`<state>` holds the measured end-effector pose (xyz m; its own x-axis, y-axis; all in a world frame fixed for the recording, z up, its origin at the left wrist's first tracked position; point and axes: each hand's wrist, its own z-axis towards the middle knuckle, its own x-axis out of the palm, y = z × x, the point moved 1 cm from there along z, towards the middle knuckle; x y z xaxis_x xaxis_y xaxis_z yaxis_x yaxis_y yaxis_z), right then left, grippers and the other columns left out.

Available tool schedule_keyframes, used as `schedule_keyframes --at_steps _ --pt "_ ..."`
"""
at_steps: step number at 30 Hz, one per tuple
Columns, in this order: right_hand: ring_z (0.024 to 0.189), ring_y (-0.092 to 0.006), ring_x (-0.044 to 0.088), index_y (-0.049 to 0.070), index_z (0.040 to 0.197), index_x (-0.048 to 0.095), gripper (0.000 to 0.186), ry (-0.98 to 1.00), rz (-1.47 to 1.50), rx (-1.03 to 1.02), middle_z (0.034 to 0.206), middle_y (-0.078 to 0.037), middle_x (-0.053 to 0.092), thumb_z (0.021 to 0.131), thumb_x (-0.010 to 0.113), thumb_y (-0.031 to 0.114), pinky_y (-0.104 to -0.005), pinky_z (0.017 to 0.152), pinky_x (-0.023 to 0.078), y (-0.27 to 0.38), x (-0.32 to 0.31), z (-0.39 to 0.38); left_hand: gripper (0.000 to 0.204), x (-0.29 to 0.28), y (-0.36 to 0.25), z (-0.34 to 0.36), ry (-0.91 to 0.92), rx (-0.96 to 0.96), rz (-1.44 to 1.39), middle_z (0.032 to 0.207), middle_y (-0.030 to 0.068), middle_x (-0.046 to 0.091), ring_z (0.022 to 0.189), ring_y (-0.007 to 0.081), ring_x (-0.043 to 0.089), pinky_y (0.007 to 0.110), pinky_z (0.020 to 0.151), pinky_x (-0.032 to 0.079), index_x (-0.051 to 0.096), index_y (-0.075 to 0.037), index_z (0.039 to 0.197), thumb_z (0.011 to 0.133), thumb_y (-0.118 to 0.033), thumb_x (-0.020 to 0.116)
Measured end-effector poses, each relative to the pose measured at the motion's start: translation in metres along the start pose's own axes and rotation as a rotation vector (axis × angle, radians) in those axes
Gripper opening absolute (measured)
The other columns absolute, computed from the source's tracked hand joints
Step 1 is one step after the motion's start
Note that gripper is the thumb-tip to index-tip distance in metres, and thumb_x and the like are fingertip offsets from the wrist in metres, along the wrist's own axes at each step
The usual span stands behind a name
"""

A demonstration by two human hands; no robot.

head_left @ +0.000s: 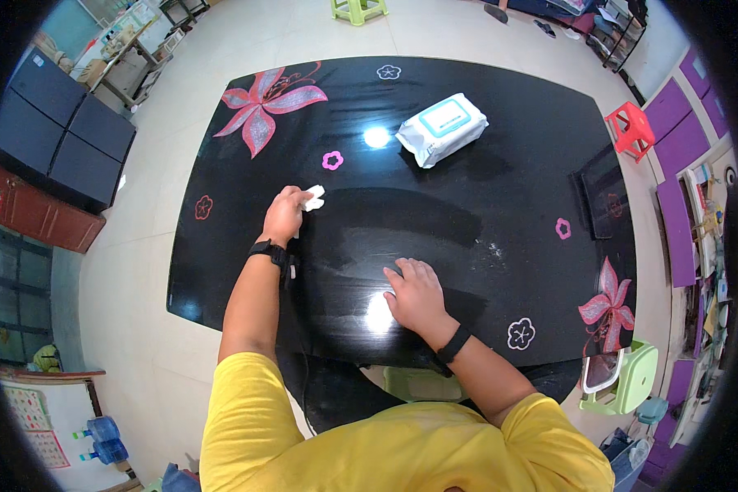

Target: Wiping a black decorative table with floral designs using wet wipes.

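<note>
My left hand point(284, 215) is closed on a crumpled white wipe point(313, 198) and presses it on the glossy black table point(369, 221), left of the middle. Part of the wipe sticks out past the fingers. Palm down, my right hand point(416, 295) rests on the table nearer to me, its fingers spread and nothing in it. A white pack of wet wipes point(444, 129) with a pale blue label lies toward the far side. Streaks and a smeared sheen show on the tabletop between and beyond my hands.
A dark flat object point(590, 205) lies near the table's right edge. Around the table stand a red stool point(630, 131), a green stool point(631, 379) at the near right and another green stool point(359, 10) beyond. Dark cabinets point(66, 131) line the left.
</note>
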<state>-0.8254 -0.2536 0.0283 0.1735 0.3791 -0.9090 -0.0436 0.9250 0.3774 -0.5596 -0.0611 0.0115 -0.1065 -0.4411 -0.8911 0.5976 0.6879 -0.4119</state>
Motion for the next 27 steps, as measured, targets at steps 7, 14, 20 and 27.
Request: schedule_keyframes --at_steps 7,14,20,27 --pt "0.119 -0.0331 0.049 0.008 0.119 0.059 0.046 -0.004 0.009 -0.001 0.124 -0.015 0.053 0.076 0.068 0.024 -0.0445 0.104 0.035 0.0 0.001 -0.002 0.031 -0.001 -0.004 0.011 -0.016 -0.1 0.025 0.105 0.0131 0.06 0.097 0.0312 0.06 0.036 0.085 0.048 0.066 -0.007 0.104 0.084 0.006 0.047" --pt "0.117 -0.0336 0.05 0.009 0.119 0.059 0.046 -0.001 0.019 0.008 0.124 -0.015 0.053 0.076 0.069 0.022 -0.0441 0.104 0.036 -0.001 0.0 -0.001 0.027 0.003 -0.004 0.011 -0.035 -0.09 -0.025 0.102 0.0113 0.061 0.097 0.0315 0.06 0.038 0.084 0.048 0.066 -0.008 0.095 0.081 0.004 0.047" --pt "0.117 -0.0347 0.05 0.009 0.118 0.059 0.046 -0.022 0.031 -0.004 0.122 -0.015 0.053 0.075 0.069 0.022 -0.0443 0.104 0.036 -0.002 0.004 -0.002 0.021 -0.001 -0.006 0.0 -0.025 -0.047 -0.062 0.096 0.01 0.062 0.095 0.0318 0.06 0.039 0.081 0.048 0.065 -0.008 0.083 0.077 0.003 0.049" --pt "0.118 -0.0336 0.049 0.009 0.122 0.057 0.049 0.039 0.016 0.016 0.122 -0.014 0.053 0.076 0.069 0.024 -0.0439 0.106 0.034 -0.002 -0.002 0.0 0.024 -0.016 -0.006 -0.042 0.154 0.017 -0.184 0.097 0.0119 0.06 0.095 0.0297 0.06 0.035 0.085 0.048 0.065 -0.004 0.082 0.075 0.011 0.048"
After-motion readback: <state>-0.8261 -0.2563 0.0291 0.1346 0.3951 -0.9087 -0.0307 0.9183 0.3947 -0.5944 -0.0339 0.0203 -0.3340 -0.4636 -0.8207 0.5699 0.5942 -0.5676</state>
